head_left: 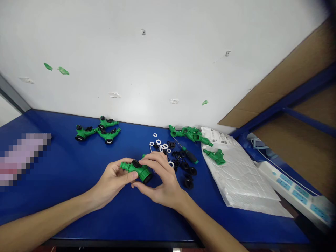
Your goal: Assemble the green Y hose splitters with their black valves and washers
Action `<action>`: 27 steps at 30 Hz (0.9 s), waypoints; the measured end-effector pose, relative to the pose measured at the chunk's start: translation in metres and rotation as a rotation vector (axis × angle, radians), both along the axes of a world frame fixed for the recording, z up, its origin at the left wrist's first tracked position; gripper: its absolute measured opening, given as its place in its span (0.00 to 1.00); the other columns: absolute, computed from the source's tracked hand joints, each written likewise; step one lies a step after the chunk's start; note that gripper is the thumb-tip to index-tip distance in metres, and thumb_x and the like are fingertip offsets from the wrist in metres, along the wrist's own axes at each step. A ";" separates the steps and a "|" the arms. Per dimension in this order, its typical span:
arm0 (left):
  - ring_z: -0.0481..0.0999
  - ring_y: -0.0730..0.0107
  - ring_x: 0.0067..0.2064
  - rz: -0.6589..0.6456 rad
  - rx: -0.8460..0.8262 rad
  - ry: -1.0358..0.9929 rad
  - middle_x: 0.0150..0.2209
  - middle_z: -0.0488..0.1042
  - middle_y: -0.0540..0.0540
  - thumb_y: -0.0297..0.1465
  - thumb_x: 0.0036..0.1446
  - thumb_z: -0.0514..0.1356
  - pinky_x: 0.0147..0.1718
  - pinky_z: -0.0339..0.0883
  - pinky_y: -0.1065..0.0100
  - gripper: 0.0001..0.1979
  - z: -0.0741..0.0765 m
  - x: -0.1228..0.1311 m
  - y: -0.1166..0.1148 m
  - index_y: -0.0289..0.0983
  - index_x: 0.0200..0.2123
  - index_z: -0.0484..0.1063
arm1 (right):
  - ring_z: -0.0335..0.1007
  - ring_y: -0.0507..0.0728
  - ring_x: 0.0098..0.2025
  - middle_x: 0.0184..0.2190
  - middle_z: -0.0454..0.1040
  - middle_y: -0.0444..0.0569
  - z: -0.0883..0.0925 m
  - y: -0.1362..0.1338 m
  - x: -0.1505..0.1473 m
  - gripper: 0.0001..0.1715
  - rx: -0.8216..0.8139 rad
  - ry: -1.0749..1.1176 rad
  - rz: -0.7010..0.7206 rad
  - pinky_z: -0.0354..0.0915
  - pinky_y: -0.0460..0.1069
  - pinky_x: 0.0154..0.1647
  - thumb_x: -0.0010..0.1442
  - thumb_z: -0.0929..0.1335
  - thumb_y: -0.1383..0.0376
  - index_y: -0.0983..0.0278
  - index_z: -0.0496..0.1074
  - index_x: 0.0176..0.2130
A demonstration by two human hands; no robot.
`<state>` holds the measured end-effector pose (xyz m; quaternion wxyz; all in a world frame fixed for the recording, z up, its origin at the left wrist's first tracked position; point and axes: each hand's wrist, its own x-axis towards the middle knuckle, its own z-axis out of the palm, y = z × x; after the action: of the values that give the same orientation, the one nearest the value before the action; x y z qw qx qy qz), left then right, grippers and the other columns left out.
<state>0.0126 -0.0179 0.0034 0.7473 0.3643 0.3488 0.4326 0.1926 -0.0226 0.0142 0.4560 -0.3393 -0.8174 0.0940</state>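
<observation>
Small dark print and block-like marks show on a label at the far end of a white plastic bag on the right, but they are too small to read; no lettering can be made out on the green hose splitter held near the middle of the table. Both hands are together on it: the left hand grips its left end, thumb along the side, while the right hand closes around it with fingertips at its black knob. The table is a smooth, glossy blue, meeting a white wall that has chipped spots, 2 screws and 3 green flecks. On the right, brown cardboard stands behind a blue metal frame, and a white power strip with blue sockets lies beside the bag. A pixelated patch covers something at the left. Far left of the hands sit 3 splitters with black knobs; far right, a pile of green splitters, with 1 green splitter on the bag. Between lie white rings, black rings and a screwdriver.
</observation>
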 end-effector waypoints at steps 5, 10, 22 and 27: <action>0.72 0.75 0.27 0.024 0.060 0.062 0.28 0.76 0.51 0.33 0.45 0.73 0.30 0.67 0.71 0.16 -0.003 -0.005 0.006 0.37 0.37 0.77 | 0.71 0.60 0.45 0.42 0.74 0.53 0.008 -0.001 0.001 0.20 -0.031 0.052 0.020 0.67 0.58 0.49 0.55 0.74 0.63 0.61 0.70 0.47; 0.72 0.73 0.26 -0.005 0.123 0.188 0.24 0.76 0.51 0.36 0.45 0.73 0.31 0.65 0.68 0.18 -0.003 -0.009 0.009 0.36 0.39 0.77 | 0.71 0.59 0.45 0.41 0.75 0.53 0.021 0.009 0.024 0.11 -0.045 0.126 -0.100 0.67 0.55 0.47 0.59 0.69 0.68 0.62 0.72 0.45; 0.74 0.65 0.28 -0.001 0.127 0.385 0.19 0.75 0.50 0.41 0.45 0.72 0.35 0.65 0.62 0.26 0.001 -0.017 0.018 0.35 0.45 0.73 | 0.73 0.56 0.33 0.30 0.78 0.49 0.023 0.041 0.078 0.08 -0.696 -0.730 -0.454 0.59 0.47 0.31 0.60 0.68 0.65 0.63 0.77 0.31; 0.74 0.66 0.27 -0.044 0.172 0.426 0.22 0.77 0.49 0.40 0.47 0.70 0.32 0.65 0.64 0.23 -0.003 -0.019 0.016 0.36 0.45 0.74 | 0.74 0.59 0.38 0.36 0.78 0.52 0.024 0.040 0.069 0.09 -0.706 -0.785 -0.531 0.58 0.48 0.31 0.63 0.65 0.66 0.64 0.76 0.35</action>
<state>-0.0066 -0.0015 0.0006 0.6324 0.5172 0.4524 0.3576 0.2615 0.0172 0.0377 -0.0132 -0.6728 -0.7314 0.1105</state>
